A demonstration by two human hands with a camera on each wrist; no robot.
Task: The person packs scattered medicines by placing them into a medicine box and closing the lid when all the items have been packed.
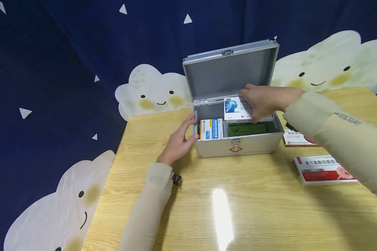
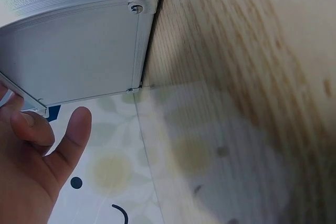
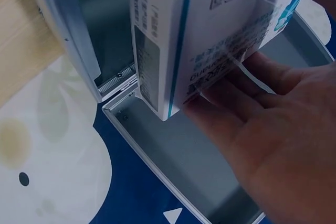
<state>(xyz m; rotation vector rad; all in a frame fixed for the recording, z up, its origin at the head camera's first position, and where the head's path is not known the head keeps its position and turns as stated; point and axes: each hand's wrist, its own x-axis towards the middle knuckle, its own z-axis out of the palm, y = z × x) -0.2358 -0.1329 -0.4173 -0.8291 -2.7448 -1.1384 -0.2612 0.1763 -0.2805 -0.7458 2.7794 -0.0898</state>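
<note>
Inside the open silver first-aid case, over its right part, my right hand grips a white medicine box printed with a blue head figure. In the right wrist view, the thumb and fingers pinch this medicine box across its two faces, and its side panel faces the camera. My left hand rests on the case's left rim, thumb at the front corner and fingers spread along the side wall. A yellow-and-blue medicine box stands in the left part of the case. A green box lies beneath the held one.
The raised lid leans back towards the dark blue curtain. On the wooden table, a red-and-white medicine box lies right of the case, with another white one behind it, partly covered by the right sleeve.
</note>
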